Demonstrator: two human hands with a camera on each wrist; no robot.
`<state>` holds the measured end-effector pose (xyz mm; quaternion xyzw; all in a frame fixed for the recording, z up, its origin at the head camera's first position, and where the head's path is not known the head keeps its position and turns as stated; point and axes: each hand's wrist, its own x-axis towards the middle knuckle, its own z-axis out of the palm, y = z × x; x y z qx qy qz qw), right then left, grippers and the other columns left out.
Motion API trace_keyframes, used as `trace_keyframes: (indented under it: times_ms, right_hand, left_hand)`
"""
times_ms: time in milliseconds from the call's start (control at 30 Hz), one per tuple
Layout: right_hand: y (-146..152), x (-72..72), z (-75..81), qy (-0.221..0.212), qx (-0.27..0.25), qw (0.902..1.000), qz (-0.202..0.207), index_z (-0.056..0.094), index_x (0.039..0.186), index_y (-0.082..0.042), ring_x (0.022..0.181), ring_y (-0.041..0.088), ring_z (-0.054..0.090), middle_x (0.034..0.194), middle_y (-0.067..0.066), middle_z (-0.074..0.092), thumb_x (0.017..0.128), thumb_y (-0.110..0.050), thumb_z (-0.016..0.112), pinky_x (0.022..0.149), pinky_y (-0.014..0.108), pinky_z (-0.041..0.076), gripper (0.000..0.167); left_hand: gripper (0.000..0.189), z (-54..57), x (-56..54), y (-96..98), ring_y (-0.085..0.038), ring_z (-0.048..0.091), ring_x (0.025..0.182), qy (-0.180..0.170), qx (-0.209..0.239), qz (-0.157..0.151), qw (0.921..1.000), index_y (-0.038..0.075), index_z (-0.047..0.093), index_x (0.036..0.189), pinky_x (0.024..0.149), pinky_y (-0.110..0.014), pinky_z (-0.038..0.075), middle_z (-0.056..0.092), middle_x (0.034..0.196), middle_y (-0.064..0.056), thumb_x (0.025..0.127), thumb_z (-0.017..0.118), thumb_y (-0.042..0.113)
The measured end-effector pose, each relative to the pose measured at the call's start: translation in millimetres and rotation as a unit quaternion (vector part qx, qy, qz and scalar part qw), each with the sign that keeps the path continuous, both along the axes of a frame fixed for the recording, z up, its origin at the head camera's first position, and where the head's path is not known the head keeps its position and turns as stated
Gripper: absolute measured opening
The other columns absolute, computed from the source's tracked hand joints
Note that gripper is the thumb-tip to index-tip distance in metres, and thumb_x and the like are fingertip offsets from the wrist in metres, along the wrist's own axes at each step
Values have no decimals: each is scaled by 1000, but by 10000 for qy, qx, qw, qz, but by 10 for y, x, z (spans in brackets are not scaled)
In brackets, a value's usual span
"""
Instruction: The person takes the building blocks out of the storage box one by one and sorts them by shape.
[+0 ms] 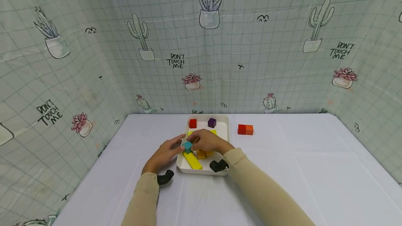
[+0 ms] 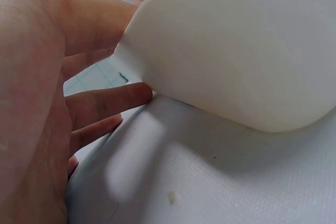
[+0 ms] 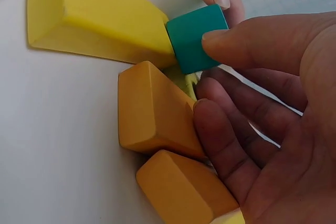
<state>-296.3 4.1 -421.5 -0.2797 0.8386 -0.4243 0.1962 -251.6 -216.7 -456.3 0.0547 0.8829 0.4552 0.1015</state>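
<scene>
A teal cube (image 1: 187, 145) sits at the left side of a white tray (image 1: 202, 172), close to one end of a long yellow block (image 1: 192, 160). My right hand (image 1: 207, 140) reaches over the tray and holds this cube, the thumb lying on its face in the right wrist view. Two orange blocks (image 3: 157, 111) lie right beside the right fingers. At the tray's left wall is my left hand (image 1: 163, 153), its fingers extended outside the wall. Its thumb crosses the rim, with the tip at the teal cube. In the left wrist view the tray wall (image 2: 226, 51) hides that thumb tip.
Inside the tray's far end are a red cube (image 1: 193, 123) and a purple cube (image 1: 211, 123). More yellow pieces are partly hidden under the right hand. Right of the tray, a red block (image 1: 242, 129) and an orange-red block (image 1: 249, 129) stand side by side on the white table (image 1: 282, 170).
</scene>
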Motion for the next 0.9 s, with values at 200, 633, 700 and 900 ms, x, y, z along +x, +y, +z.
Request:
trace_keyframes:
  times_ms: [200, 633, 700, 900]
  right_hand:
    - [-6, -16, 6, -10, 6, 9999, -103, 69, 117, -10, 94, 19, 61, 107, -2, 68, 89, -12, 75, 90, 33, 54, 29]
    - [17, 14, -26, -143, -198, 9989, -406, 66, 112, -10, 89, 22, 60, 103, 0, 66, 88, -16, 78, 81, 32, 55, 27]
    - [28, 19, -22, -97, -238, 9986, -471, 66, 112, -9, 91, 21, 61, 104, 0, 66, 87, -17, 78, 84, 33, 56, 28]
    - [59, 22, -24, -78, -400, 9975, -582, 65, 114, -7, 85, 21, 65, 107, 4, 67, 87, -17, 77, 83, 34, 58, 31]
  left_hand:
    - [62, 13, -13, -6, -36, 36, 142, 17, 79, -60, 9999, 35, 43, 153, 111, -67, 28, 45, 153, -11, 96, 62, 49]
    - [68, 3, 19, -3, -37, 36, 141, 10, -33, 25, 10000, 34, 43, 153, 109, -70, 27, 47, 151, -10, 92, 63, 58]
    - [69, 4, 20, 0, -37, 37, 141, 12, -55, 44, 10000, 35, 43, 153, 109, -70, 26, 47, 151, -10, 91, 63, 59]
    - [68, -9, 10, -9, -37, 37, 140, 22, -70, 59, 10000, 36, 44, 152, 110, -70, 26, 48, 150, -9, 91, 63, 59]
